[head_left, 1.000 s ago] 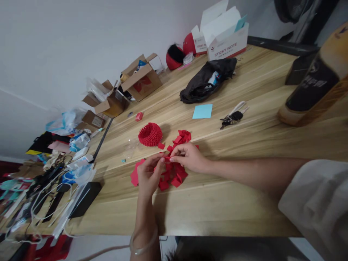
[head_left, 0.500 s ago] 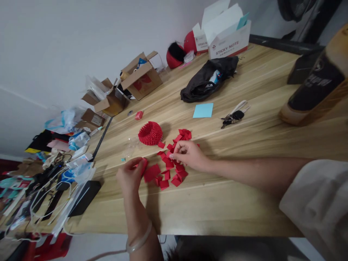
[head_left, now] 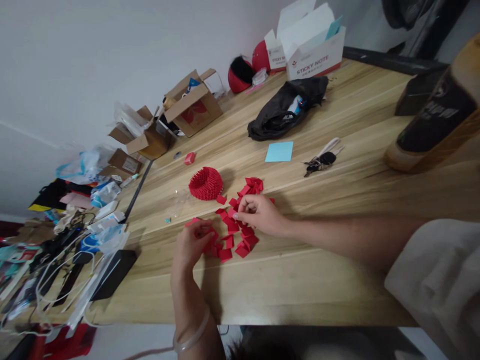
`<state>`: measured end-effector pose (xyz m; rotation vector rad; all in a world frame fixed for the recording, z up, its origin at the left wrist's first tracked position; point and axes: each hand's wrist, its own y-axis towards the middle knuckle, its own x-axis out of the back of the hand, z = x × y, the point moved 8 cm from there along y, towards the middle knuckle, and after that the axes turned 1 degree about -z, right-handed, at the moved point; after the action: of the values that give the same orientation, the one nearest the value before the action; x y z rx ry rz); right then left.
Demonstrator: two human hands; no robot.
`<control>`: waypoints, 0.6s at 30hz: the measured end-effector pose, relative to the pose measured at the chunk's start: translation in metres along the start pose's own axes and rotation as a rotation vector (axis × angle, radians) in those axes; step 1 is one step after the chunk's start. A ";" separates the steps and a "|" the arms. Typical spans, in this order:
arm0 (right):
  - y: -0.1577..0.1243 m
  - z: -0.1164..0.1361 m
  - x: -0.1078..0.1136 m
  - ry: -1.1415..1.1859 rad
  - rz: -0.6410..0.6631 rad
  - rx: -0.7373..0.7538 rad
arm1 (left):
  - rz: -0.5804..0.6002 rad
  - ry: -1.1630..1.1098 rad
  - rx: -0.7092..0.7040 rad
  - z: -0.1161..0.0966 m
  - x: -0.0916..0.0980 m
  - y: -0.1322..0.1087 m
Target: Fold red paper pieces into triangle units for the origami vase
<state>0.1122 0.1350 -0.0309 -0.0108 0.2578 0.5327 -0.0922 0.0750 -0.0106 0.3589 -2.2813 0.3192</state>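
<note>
My right hand [head_left: 257,212] pinches a small folded red paper piece [head_left: 231,213] between thumb and fingertips. Beneath and around it, several folded red paper pieces [head_left: 245,245] are scattered on the wooden table. My left hand [head_left: 191,242] reaches over red paper [head_left: 213,245] at the left of this scatter, its thumb and fingers curved but apart. Behind its fingers another bit of red paper [head_left: 193,220] shows, partly hidden. Farther back stands a round, hollow red ring [head_left: 206,184] built of many folded paper points.
A blue sticky-note pad [head_left: 279,151], keys [head_left: 320,162] and a black bag [head_left: 287,110] lie beyond the hands. A large bottle [head_left: 431,115] is at right. Cardboard boxes [head_left: 197,112] line the back; cables and packets clutter the left. A small red box [head_left: 190,158] sits behind the ring.
My left hand has moved right, from the red paper at the far left onto the red paper nearer the scatter. My right hand keeps its pinch, almost still.
</note>
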 end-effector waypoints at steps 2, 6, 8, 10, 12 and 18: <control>0.000 0.000 -0.001 0.004 0.008 -0.005 | 0.009 -0.018 -0.004 0.000 -0.002 0.001; 0.000 -0.001 -0.001 0.002 0.006 -0.002 | -0.002 -0.051 -0.012 -0.001 -0.003 0.003; 0.001 -0.002 -0.001 -0.001 0.004 0.005 | -0.025 -0.057 -0.016 -0.001 -0.003 0.003; 0.001 -0.002 -0.001 -0.004 0.005 0.010 | -0.060 -0.056 -0.021 -0.002 -0.001 0.003; 0.001 -0.002 -0.002 -0.002 0.005 0.017 | -0.112 -0.052 -0.030 -0.003 0.002 0.003; 0.001 -0.003 -0.002 -0.013 0.009 0.023 | -0.318 -0.074 -0.094 -0.009 0.020 -0.003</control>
<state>0.1098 0.1345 -0.0329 0.0164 0.2512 0.5385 -0.0982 0.0720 0.0101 0.6839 -2.2560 0.0362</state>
